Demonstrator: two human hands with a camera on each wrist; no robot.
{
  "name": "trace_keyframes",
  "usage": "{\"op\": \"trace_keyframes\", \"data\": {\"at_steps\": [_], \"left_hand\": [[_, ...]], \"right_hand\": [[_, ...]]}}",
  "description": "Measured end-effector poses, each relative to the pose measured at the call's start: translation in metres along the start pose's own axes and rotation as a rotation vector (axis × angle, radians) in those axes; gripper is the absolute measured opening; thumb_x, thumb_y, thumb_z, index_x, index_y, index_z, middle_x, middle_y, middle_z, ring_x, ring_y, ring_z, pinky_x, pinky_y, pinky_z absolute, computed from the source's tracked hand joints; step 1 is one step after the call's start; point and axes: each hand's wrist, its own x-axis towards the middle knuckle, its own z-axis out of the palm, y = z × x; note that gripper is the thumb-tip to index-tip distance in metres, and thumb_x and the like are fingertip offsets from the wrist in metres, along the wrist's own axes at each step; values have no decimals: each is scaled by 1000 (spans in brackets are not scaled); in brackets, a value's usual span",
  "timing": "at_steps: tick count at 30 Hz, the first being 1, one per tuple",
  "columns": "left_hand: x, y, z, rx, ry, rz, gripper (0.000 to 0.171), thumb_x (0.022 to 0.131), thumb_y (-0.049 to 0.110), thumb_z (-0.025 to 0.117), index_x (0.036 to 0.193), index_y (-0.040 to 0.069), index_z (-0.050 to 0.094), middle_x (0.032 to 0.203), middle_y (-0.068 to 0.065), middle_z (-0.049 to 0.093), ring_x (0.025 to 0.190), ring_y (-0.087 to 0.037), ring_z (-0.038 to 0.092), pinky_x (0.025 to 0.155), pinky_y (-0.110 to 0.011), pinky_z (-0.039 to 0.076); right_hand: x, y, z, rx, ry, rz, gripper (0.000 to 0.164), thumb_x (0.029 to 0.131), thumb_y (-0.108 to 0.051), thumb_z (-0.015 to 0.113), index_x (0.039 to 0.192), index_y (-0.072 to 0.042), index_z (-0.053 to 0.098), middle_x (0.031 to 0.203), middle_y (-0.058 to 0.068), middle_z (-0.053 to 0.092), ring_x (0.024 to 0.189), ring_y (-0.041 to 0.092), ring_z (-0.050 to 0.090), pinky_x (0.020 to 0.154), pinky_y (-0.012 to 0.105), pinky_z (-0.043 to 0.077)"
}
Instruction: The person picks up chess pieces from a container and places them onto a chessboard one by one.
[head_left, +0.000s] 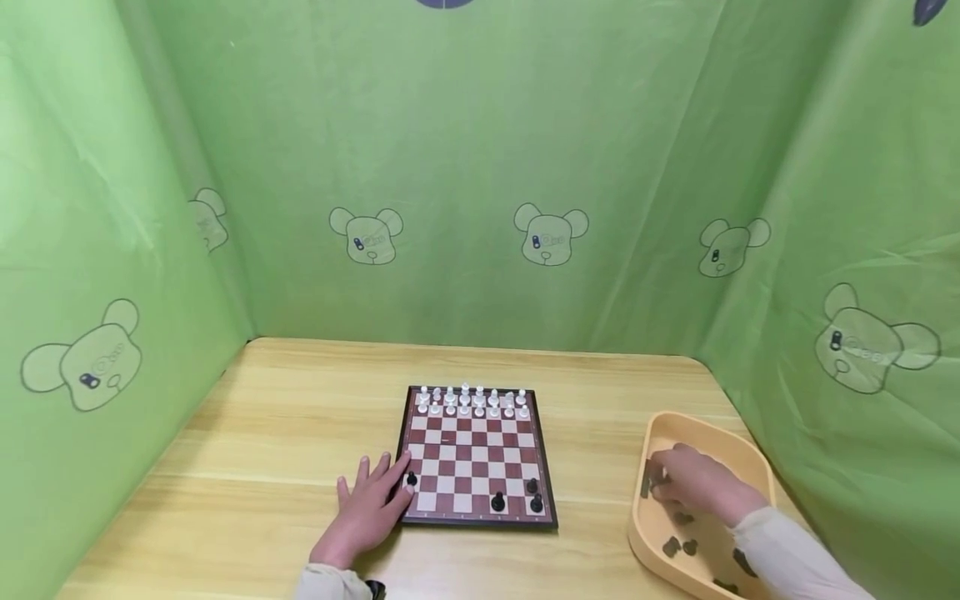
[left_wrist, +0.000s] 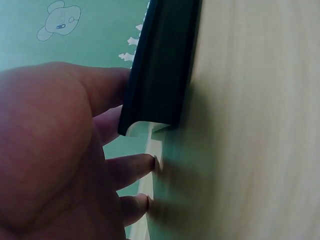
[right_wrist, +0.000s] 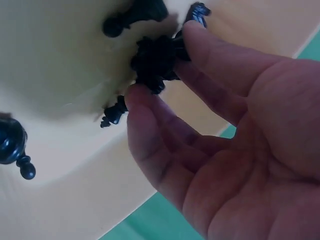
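Head view: the counter [head_left: 262, 433] carries an orange tray [head_left: 712, 546] and, to its left, a chessboard [head_left: 480, 458]. Left hand [head_left: 363, 512] lies at the board's edge, fingers spread, grasping nothing. Right hand [head_left: 697, 479] bends down into the tray, fingertips around dark chess pieces [right_wrist: 155, 60]; gripped or not, I cannot tell. Better separate one piece before lifting.

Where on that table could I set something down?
The table is bare left of the left hand, beyond the board, and between board and tray. Crowded: the board's two far rows of white pieces, and the tray, where the right hand is among black pieces.
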Motion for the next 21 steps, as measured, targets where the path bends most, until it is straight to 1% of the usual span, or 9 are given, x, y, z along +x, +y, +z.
{"op": "trace_keyframes", "data": {"at_steps": [5,9,11,16,18,21], "left_hand": [[-2,3,-1,-8,-9,-5,55,105,38,55,155,16,49,161,-31,33,150,-61,9,112,-79,-12],[-1,2,1,-5,-3,1,56,105,38,54,155,15,48,160,-32,34,150,-61,9,112,-79,-12],[-1,2,1,-2,-3,9,55,105,37,55,155,13,49,159,-33,34,149,-62,10,112,-80,-11],[0,4,-1,10,-9,1,55,105,35,54,155,12,49,160,-31,35,150,-60,10,113,-79,-10],[0,5,-2,12,-14,-5,54,106,35,54,155,13,48,160,-31,34,151,-59,10,113,-79,-10],[0,5,-4,21,-34,-25,54,106,34,54,157,15,47,162,-29,32,152,-58,8,114,-78,-11]], "right_hand": [[-3,-2,-5,42,16,14,12,88,-16,80,88,-14,68,83,-3,64,76,14,57,67,36,53],[-6,-2,-8,44,59,11,16,88,-16,79,83,-14,65,76,-5,62,70,13,55,63,34,50],[-9,0,-10,39,88,4,16,87,-15,80,84,-12,64,77,-4,63,70,14,57,64,37,53],[-15,1,-18,86,127,33,18,86,-18,81,89,-7,67,83,0,70,76,17,64,70,41,59],[-18,0,-22,106,132,48,19,89,-20,79,92,-5,68,84,0,70,76,17,64,70,40,59],[-22,0,-27,96,151,43,17,93,-20,75,97,-5,70,86,0,70,77,17,64,70,41,58]]}}
